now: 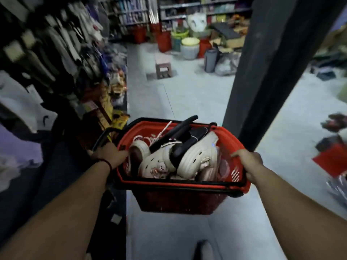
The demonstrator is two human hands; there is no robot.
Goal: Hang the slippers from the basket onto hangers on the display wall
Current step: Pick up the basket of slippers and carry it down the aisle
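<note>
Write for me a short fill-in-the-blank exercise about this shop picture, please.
1. The left hand and the right hand hold a ___ basket.
2. The slippers lie ___ the basket.
3. The red string circles the ___ wrist.

Missing words: red; inside; left.

Dark pillar (266, 72) right; aisle floor (187, 94) open

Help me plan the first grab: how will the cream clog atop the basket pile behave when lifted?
Likely light and fairly stiff: the cream clog keeps its thick moulded shape in the red basket. It may snag, since a black slipper lies partly across it. Its small charms look apt to catch on neighbours.
</note>
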